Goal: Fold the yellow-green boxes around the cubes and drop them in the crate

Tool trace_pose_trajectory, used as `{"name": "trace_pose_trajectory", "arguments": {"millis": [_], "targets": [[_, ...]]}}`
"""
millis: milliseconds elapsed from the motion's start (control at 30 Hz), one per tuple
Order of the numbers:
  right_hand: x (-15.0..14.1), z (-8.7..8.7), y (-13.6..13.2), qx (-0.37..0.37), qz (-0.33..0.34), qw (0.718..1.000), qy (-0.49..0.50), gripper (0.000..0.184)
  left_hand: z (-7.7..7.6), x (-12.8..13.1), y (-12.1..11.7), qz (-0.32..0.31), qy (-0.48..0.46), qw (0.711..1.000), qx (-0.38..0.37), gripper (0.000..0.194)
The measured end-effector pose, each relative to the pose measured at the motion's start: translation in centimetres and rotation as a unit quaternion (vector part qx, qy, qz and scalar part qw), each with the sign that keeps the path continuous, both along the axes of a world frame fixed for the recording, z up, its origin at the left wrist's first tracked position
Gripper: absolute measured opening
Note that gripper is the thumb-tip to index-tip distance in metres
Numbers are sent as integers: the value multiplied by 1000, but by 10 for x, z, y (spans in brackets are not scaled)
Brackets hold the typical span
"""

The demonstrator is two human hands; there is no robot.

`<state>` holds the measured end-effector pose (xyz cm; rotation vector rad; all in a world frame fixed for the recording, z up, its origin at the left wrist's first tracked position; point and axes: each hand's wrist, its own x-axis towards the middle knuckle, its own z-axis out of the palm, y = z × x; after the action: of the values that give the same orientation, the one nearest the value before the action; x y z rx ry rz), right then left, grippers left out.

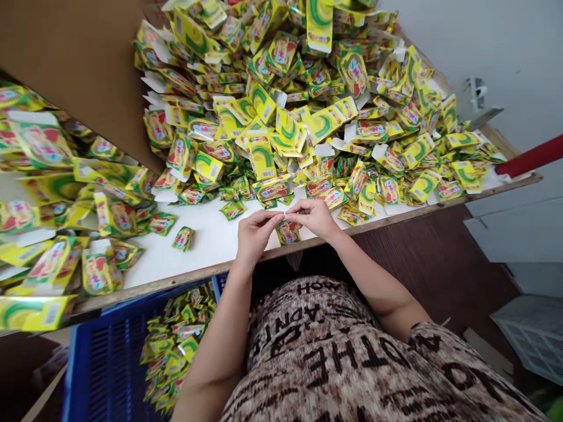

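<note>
The small box being worked on stands at the near edge of the table, between the person's two hands. The left hand and the right hand meet at its top end, fingers bent and thumb and fingertips closed in a pinch. Each seems to have hold of a pale bit at the top, probably the flap; whether that end is fully closed cannot be told.

Much appears left: the heap of boxes behind the hands is deep, and many in it show white flaps standing open, while others look shut. More boxes lie at the left, and loose packets rest on the table nearby. Below the table edge, a blue crate holds many small packets, perhaps a supply for filling.

The table has a white top with a bare wooden edge. A brown cardboard panel rises at the left between the two groups of boxes. At the right are a red pole, a pale wall, dark brown flooring and a grey crate.
</note>
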<state>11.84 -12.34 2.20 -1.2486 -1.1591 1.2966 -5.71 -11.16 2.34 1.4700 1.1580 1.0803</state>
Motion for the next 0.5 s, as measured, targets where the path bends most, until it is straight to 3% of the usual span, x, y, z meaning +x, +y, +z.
{"name": "trace_pose_trajectory", "arguments": {"millis": [200, 367, 500], "targets": [[2, -4, -10, 95, 8, 993, -69, 34, -11, -5, -15, -4, 52, 987, 150, 20], [0, -10, -21, 212, -17, 967, -137, 21, -19, -12, -20, -30, 74, 980, 185, 28], [-7, -19, -33, 241, -32, 952, -184, 17, -21, -12, -24, -30, 98, 976, 191, 22]]}}
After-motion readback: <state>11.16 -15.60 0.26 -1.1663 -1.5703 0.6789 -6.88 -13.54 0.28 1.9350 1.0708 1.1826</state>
